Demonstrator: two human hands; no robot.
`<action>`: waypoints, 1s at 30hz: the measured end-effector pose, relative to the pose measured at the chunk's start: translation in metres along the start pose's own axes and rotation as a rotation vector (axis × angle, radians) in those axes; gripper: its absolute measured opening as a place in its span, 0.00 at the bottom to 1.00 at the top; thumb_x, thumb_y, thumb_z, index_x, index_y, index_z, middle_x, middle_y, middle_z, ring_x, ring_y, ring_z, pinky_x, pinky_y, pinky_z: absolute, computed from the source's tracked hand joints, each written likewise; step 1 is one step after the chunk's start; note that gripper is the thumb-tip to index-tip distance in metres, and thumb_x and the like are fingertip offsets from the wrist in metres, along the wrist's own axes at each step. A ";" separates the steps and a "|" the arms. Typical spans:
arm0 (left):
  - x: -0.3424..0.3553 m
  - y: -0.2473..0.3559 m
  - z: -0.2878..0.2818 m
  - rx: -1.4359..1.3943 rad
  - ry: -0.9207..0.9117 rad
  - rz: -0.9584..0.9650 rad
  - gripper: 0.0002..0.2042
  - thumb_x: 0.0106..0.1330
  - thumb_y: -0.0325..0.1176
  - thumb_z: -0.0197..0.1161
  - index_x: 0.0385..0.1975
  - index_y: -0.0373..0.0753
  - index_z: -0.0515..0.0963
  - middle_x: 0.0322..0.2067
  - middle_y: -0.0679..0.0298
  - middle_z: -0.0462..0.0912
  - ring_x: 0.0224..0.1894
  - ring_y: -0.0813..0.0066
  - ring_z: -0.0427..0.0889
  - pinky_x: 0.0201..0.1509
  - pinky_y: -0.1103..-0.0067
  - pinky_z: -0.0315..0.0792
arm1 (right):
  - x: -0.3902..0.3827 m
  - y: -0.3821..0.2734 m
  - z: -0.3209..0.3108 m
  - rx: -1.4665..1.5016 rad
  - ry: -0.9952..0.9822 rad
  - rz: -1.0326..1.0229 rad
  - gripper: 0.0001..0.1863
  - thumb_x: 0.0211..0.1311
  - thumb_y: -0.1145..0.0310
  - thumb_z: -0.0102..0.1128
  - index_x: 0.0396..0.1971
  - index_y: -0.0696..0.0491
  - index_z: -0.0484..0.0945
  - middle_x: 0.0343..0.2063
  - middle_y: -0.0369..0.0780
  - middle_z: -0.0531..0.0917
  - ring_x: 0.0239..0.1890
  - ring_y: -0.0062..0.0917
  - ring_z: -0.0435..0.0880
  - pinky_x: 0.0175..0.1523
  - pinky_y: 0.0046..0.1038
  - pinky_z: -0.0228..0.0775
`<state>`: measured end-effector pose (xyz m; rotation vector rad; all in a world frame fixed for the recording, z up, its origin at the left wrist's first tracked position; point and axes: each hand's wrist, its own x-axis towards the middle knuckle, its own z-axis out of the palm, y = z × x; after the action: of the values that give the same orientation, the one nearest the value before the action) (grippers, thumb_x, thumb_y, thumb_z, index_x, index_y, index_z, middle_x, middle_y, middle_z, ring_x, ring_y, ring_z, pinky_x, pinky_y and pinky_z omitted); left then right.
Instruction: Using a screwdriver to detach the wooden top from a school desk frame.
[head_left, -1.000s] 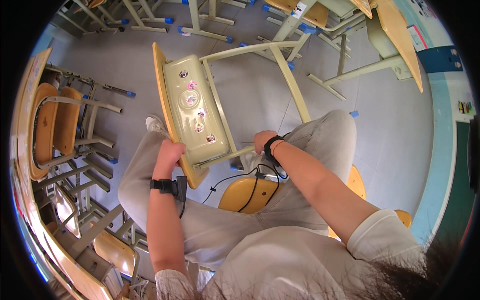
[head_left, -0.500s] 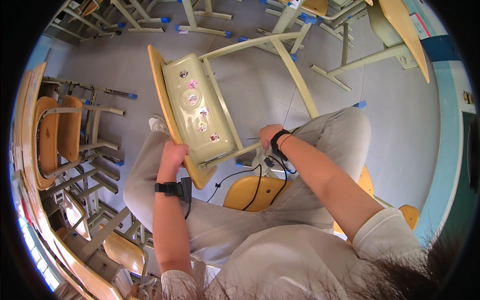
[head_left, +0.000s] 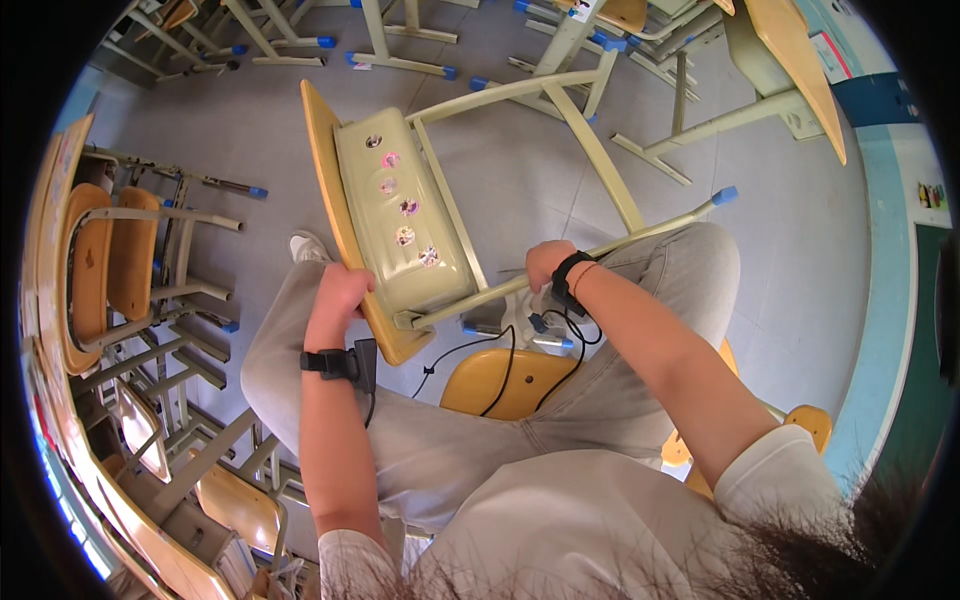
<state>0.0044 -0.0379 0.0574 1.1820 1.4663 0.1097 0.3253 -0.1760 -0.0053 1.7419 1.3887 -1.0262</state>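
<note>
- Fingers of the left hand (head_left: 345, 290) are curled tight over the edge of a wooden desktop (head_left: 343, 215), near its closest corner, while those of the right hand (head_left: 552, 264) close around a pale metal leg (head_left: 665, 223).
- Grey floor (head_left: 520, 175) spreads out behind all this, pale seams running across it.
- Down the left side, a crowded row of desks and chairs (head_left: 95, 470), bent by the lens (quite a curve, too).
- Centre stage, the desk (head_left: 405, 215)! It lies tipped over in front of the person's knees, wooden top to the left, metal frame reaching away to the right.
- Tucked against that top sits a cream metal compartment (head_left: 440, 225), its stamped surface facing up.
- A wooden seat (head_left: 500, 388) shows between the grey-clad thighs.
- Black cable (head_left: 512, 352) loops above it.
- Both wrists wear black: a strap with a boxy unit (head_left: 340, 366) on the left, a band (head_left: 570, 280) on the right.
- Smallest of all, round stickers (head_left: 409, 207) dot the compartment, and a blue cap (head_left: 725, 196) tips the leg.
</note>
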 end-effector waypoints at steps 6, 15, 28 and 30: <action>0.005 0.033 -0.005 0.033 -0.065 0.003 0.17 0.51 0.29 0.60 0.36 0.21 0.77 0.28 0.52 0.82 0.25 0.63 0.83 0.22 0.70 0.76 | -0.022 0.010 -0.011 0.008 0.030 0.018 0.22 0.49 0.54 0.73 0.42 0.50 0.87 0.41 0.41 0.88 0.44 0.36 0.88 0.48 0.37 0.79; -0.013 0.050 -0.010 0.085 -0.055 0.047 0.18 0.58 0.33 0.58 0.42 0.25 0.77 0.29 0.54 0.84 0.25 0.66 0.84 0.23 0.71 0.77 | -0.047 0.013 -0.015 0.073 0.111 -0.004 0.25 0.54 0.46 0.69 0.43 0.51 0.86 0.41 0.43 0.88 0.46 0.38 0.86 0.50 0.38 0.78; -0.067 0.024 -0.001 -0.131 -0.100 0.407 0.33 0.55 0.22 0.56 0.66 0.31 0.62 0.56 0.57 0.76 0.59 0.69 0.74 0.66 0.76 0.64 | -0.073 0.011 -0.030 0.119 0.102 -0.037 0.26 0.57 0.47 0.68 0.46 0.52 0.85 0.44 0.42 0.87 0.47 0.38 0.86 0.51 0.39 0.78; -0.070 0.026 0.000 -0.164 -0.075 0.456 0.34 0.55 0.22 0.55 0.67 0.31 0.61 0.57 0.57 0.75 0.59 0.70 0.73 0.66 0.76 0.64 | -0.074 0.012 -0.031 0.108 0.119 -0.048 0.25 0.58 0.47 0.68 0.46 0.52 0.85 0.43 0.42 0.87 0.47 0.38 0.86 0.50 0.39 0.78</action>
<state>0.0055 -0.0739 0.1233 1.3505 1.0799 0.4836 0.3327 -0.1848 0.0753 1.8824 1.4793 -1.0557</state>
